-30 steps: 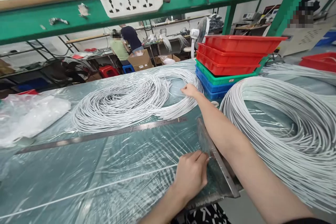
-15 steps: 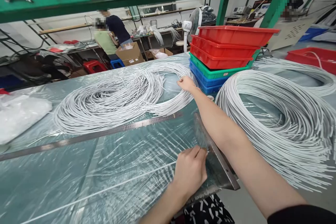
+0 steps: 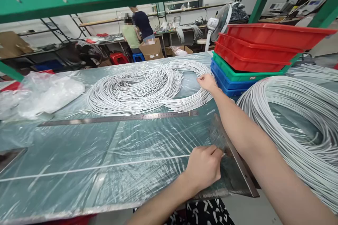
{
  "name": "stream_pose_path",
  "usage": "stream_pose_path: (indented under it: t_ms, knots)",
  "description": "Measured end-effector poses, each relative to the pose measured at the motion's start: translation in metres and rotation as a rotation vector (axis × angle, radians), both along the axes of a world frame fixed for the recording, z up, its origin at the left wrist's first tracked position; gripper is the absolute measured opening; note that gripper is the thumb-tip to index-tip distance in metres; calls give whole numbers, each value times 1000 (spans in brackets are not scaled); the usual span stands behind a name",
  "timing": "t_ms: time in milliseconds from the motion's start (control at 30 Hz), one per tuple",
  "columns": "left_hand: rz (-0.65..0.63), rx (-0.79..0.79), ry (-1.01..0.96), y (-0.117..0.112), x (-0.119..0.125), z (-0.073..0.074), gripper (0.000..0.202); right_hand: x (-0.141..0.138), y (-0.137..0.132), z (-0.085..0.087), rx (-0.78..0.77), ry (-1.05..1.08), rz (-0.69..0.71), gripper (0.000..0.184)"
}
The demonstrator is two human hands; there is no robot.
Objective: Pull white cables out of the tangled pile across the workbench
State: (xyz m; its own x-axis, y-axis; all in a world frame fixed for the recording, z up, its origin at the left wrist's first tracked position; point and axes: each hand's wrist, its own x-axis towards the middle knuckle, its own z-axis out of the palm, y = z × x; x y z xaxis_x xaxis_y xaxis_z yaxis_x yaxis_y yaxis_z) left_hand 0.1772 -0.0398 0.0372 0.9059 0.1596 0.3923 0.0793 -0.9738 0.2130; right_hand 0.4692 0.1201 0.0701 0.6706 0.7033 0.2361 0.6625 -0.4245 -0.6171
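Note:
My left hand (image 3: pixel 205 167) is closed on a white cable (image 3: pixel 113 166), close to its right end. That cable runs nearly straight to the left across the plastic-covered bench. Just right of the fist stands an upright metal plate (image 3: pixel 235 154) at the bench's edge. My right hand (image 3: pixel 207 82) is over the right side of a loose coil of white cables (image 3: pixel 185 104), its fingers pinched together. Whatever those fingertips may hold is too small to see. A larger heap of coiled white cables (image 3: pixel 126 93) overlaps that coil on the left.
A steel ruler (image 3: pixel 118 118) lies before the coils. Stacked red, green and blue trays (image 3: pixel 253 56) stand behind my right arm, with a thick cable coil (image 3: pixel 285 140) to the right. Clear plastic bags (image 3: pixel 52 93) lie left. Two people (image 3: pixel 137 28) are beyond the bench.
The view has turned left, so everything sits further right and a metal piece shows at the left edge. Both hands keep about the same place and grip.

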Motion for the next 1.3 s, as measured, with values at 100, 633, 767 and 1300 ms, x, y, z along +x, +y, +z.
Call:
stream_pose_path:
  t_ms: [100, 633, 767, 1300]
  knots:
    - [-17, 1, 25, 0, 0, 0, 12, -1, -1, -1, 4, -10, 1, 20]
    - [-12, 17, 40, -3, 0, 0, 13, -6, -3, 1, -27, -4, 5, 19]
    - [-1, 30, 38, -4, 0, -2, 11, -6, -3, 2, -16, 5, 9, 20]
    - [11, 39, 119, -5, 1, 3, 10, -3, -1, 3, 9, 76, -13, 22]
